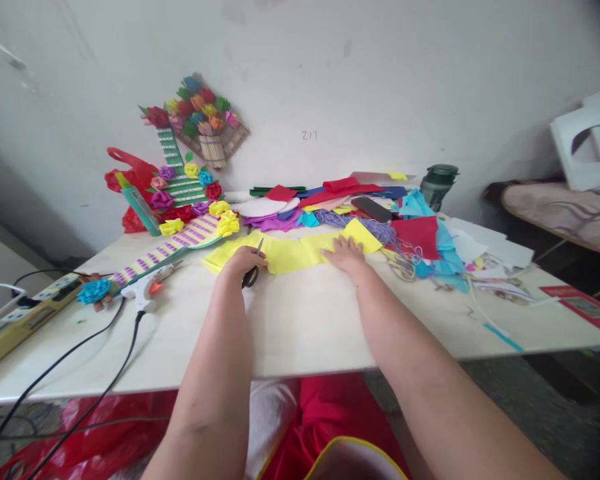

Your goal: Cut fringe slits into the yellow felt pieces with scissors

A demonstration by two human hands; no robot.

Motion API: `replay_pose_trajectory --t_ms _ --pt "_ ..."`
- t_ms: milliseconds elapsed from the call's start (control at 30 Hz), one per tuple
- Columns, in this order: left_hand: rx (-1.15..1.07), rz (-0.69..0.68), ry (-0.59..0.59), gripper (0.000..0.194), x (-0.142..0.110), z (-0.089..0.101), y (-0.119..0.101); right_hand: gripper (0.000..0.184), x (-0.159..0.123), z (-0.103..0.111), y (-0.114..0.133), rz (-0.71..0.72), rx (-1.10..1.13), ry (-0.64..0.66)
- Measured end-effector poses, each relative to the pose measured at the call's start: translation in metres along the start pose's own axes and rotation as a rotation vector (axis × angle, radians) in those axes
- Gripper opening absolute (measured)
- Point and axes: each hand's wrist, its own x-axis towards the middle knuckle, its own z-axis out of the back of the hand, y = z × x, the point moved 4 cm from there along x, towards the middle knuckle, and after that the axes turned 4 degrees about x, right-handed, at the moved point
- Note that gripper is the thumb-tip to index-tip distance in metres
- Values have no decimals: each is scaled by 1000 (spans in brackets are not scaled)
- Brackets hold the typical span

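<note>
A long strip of yellow felt (290, 252) lies across the middle of the white table (305, 327). My left hand (241, 261) is closed round black-handled scissors (253, 269), whose blades point up over the yellow felt's left part. My right hand (345, 255) lies flat with fingers spread on the right part of the same felt, pressing it down. A folded end of the yellow felt sticks up just beyond my right fingers.
A heap of coloured felt scraps (360, 203) fills the back right, with a dark green bottle (437, 183) behind. A glue gun (147, 293), its black cable, a power strip (25, 310) and paper-flower crafts (190, 193) stand at the left. Papers lie at the far right.
</note>
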Motion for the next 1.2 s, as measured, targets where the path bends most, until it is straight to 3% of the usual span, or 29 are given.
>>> replay_pose_trajectory --t_ms 767,900,1033,1200 --pt "62 14 83 38 7 -2 6 74 0 3 -4 7 -16 -23" --pt "47 12 94 38 4 -3 4 70 -2 11 4 122 -61 -141" --pt "50 16 103 37 6 -4 4 64 -14 18 32 347 -71 -242" --pt "42 -3 96 38 7 -4 5 63 -30 4 70 558 -53 -114"
